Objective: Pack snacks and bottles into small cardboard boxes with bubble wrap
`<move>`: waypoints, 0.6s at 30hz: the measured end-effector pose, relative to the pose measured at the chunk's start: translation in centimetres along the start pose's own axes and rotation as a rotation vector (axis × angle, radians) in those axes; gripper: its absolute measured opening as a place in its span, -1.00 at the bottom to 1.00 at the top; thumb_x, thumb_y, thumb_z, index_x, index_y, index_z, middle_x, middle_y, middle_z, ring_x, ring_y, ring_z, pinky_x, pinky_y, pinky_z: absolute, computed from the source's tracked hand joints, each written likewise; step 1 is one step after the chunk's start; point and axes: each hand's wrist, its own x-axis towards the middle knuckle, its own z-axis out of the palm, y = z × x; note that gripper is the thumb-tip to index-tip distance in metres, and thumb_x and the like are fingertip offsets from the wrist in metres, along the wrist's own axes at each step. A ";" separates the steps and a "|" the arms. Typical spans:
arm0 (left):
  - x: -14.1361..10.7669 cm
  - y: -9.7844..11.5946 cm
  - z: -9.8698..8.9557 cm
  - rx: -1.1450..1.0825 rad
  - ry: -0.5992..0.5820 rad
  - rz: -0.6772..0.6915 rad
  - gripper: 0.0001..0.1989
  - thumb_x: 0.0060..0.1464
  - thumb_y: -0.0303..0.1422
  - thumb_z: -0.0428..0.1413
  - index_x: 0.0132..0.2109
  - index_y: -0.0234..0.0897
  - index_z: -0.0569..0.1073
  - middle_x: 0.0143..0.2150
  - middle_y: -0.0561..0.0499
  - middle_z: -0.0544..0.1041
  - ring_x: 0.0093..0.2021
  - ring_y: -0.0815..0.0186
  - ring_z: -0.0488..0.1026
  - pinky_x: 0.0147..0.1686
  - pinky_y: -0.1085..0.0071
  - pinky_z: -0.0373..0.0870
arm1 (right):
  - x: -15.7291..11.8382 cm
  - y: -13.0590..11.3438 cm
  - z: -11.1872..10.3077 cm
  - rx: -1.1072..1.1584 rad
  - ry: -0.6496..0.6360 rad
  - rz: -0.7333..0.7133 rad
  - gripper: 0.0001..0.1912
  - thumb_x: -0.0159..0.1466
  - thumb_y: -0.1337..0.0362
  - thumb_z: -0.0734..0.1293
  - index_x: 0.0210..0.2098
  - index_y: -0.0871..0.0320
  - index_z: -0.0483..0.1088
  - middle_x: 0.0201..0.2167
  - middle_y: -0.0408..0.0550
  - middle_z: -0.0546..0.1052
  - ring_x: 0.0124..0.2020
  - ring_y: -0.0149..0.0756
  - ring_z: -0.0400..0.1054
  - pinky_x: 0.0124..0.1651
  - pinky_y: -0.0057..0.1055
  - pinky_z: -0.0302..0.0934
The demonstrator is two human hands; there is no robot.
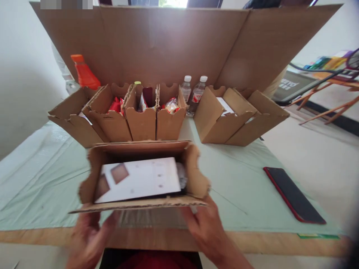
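Between my two hands is an open cardboard box (140,147), tilted so that its inside faces me. A white box with brown squares printed on it (143,179) lies inside, and something grey and crumpled (181,175) shows at its right end. My left hand (91,231) grips the cardboard box at its lower left, thumb toward the near side. At the lower right my right hand (204,228) holds it too, with some fingers hidden behind the cardboard. The near edge of the table lies below the box.
Behind stands a row of similar cardboard boxes (143,123) with packets inside. Two clear bottles (196,95) stand in a gap in the row, and an orange bottle (84,73) at the left. A large cardboard panel (168,45) rises behind. A dark phone with red edges (294,194) lies at right.
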 end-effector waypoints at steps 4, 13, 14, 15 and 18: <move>2.8 1.8 -1.9 0.021 0.105 0.057 -0.35 0.11 -0.15 0.32 0.31 -0.08 0.36 0.24 -0.06 0.52 0.25 -0.01 0.47 0.22 0.09 0.48 | 4.6 -1.8 1.7 0.016 0.000 -0.070 -0.66 0.49 0.11 0.24 0.12 0.19 0.38 0.03 0.17 0.54 0.06 0.02 0.47 0.10 -0.01 0.44; 1.6 0.8 5.0 0.005 -0.274 0.108 -0.53 0.23 -0.23 0.19 0.25 -0.15 0.40 0.25 -0.14 0.52 0.29 0.02 0.43 0.32 0.03 0.33 | -2.3 1.3 -6.2 -0.168 0.079 0.182 -0.74 0.39 0.03 0.35 -0.16 0.09 0.50 -0.26 0.03 0.61 -0.21 -0.05 0.55 -0.10 -0.19 0.49; 1.6 0.5 5.0 0.009 -0.284 0.098 -0.55 0.24 -0.22 0.18 0.23 -0.16 0.41 0.23 -0.14 0.53 0.27 0.02 0.45 0.30 0.04 0.36 | -3.7 1.7 -6.4 -0.149 0.071 0.199 -0.69 0.37 0.00 0.37 -0.10 0.09 0.51 -0.18 0.06 0.63 -0.14 -0.03 0.56 -0.02 -0.17 0.48; 1.9 0.3 5.1 0.006 -0.304 0.092 -0.57 0.25 -0.22 0.16 0.23 -0.17 0.42 0.22 -0.14 0.55 0.25 0.02 0.47 0.26 0.05 0.40 | -4.9 2.3 -6.5 -0.121 0.075 0.227 -0.63 0.34 -0.03 0.39 -0.04 0.10 0.51 -0.12 0.08 0.63 -0.08 -0.02 0.56 0.03 -0.17 0.48; 4.0 0.4 6.3 -0.033 -0.427 0.126 -0.58 0.25 -0.23 0.14 0.22 -0.19 0.42 0.20 -0.16 0.56 0.15 0.04 0.54 0.13 0.11 0.51 | -7.0 5.0 -7.3 0.013 0.125 0.366 -0.45 0.24 -0.10 0.47 0.08 0.10 0.48 0.03 0.15 0.61 0.09 0.03 0.52 0.09 -0.20 0.46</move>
